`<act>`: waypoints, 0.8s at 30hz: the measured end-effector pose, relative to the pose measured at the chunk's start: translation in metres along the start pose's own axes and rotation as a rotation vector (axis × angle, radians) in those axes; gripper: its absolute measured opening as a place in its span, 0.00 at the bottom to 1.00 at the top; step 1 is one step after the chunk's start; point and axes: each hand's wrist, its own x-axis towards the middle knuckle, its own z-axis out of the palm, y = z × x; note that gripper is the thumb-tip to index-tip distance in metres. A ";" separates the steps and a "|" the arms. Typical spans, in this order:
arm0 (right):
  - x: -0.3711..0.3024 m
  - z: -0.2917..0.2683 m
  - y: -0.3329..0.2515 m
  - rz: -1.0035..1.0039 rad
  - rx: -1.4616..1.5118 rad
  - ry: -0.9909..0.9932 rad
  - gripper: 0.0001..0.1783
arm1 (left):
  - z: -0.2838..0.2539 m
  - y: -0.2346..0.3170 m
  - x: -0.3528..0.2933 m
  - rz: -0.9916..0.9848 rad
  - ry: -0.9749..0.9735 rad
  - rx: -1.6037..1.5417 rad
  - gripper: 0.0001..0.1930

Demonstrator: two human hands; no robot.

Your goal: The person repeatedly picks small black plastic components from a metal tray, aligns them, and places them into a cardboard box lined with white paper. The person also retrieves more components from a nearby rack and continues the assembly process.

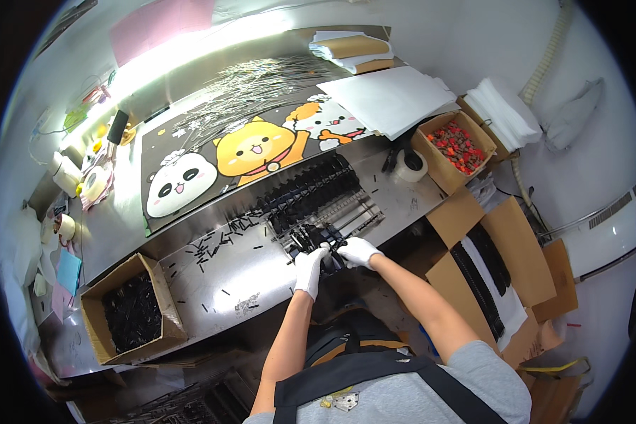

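Note:
Both of my hands wear white gloves and work at the table's front edge. My left hand [309, 270] is closed on a cluster of small black parts [316, 239], its thumb on top. From the other side, my right hand [359, 252] closes on the same cluster; its fingertips are partly hidden. The exact kind of these parts is too small to tell. Just beyond them, a metal rack [364, 212] lies on the steel table [226, 283], with rows of black pieces [311, 185] along its far side. Loose black pieces [222, 237] lie scattered to the left.
A cardboard box of black pieces [92, 321] stands at the left. On the right are a box of red and brown bits [437, 173], a tape roll [411, 167] and an open carton [466, 283]. Behind lies a cartoon mat [222, 189] with thin wires [261, 85] and white sheets [389, 95].

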 end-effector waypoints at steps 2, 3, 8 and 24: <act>-0.002 0.001 -0.004 -0.077 -0.429 0.246 0.17 | -0.001 -0.001 0.004 0.003 0.003 0.131 0.12; -0.004 0.001 -0.004 -0.164 -0.584 0.307 0.16 | -0.002 -0.001 0.004 -0.024 0.020 0.207 0.12; -0.007 -0.007 0.005 -0.101 -0.165 0.140 0.16 | 0.005 0.001 0.004 0.083 0.055 0.291 0.12; -0.062 -0.029 -0.062 -0.362 -0.419 0.370 0.22 | 0.009 0.036 -0.018 0.183 -0.100 0.142 0.12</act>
